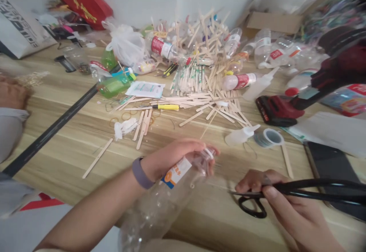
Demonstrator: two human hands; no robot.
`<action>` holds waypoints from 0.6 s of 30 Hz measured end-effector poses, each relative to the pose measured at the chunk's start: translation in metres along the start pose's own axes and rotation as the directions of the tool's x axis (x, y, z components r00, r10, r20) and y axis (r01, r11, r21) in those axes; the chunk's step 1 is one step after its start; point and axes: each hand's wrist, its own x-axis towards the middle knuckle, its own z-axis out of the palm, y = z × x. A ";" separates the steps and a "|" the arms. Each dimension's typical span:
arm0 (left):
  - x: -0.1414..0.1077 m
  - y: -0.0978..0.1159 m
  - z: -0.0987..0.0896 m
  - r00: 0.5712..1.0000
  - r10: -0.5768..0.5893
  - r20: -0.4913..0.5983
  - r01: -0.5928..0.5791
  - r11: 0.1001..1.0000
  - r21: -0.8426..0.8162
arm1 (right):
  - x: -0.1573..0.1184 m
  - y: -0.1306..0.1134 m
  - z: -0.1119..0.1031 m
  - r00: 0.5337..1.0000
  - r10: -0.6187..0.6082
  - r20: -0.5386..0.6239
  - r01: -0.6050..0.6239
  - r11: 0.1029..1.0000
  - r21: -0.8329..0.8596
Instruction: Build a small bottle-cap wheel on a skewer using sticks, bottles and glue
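My left hand [183, 154], with a grey band at the wrist, is wrapped round the neck end of a large clear plastic bottle [160, 210]. The bottle lies slanted, its neck toward the upper right, and bears a white, orange and blue label. To its right, my right hand [283, 198] grips black-handled scissors [253, 206] near the blades, with the fingers closed. The blade tips point left toward the bottle and stay apart from it. One long handle stretches to the right edge of the view.
Wooden sticks [188, 99] are heaped mid-table among bottles. A yellow-handled tool [168, 107], white squeeze bottle [240, 135], wire spool [268, 137], dark phone [334, 164] and red-black power tool [280, 109] lie around. Another person's hand [13, 93] rests at the left.
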 end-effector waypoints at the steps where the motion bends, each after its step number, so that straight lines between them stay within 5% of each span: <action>1: 0.001 -0.001 0.001 0.999 -0.025 0.019 0.025 1.000 0.018 | 0.000 0.000 0.001 0.999 -0.032 -0.016 0.032 0.999 0.033; 6: 0.004 -0.008 0.002 0.995 -0.073 0.068 0.074 0.997 -0.011 | 0.002 -0.006 0.009 0.991 -0.131 0.015 0.131 0.991 -0.003; 11: 0.002 -0.009 0.001 0.989 -0.144 0.013 0.145 0.989 -0.017 | -0.003 -0.008 0.017 0.998 0.060 -0.006 -0.060 0.971 -0.232; 18: 0.009 -0.008 0.004 0.991 -0.128 -0.032 0.128 0.991 0.023 | 0.000 -0.014 0.031 0.994 -0.101 0.038 0.106 0.868 -0.485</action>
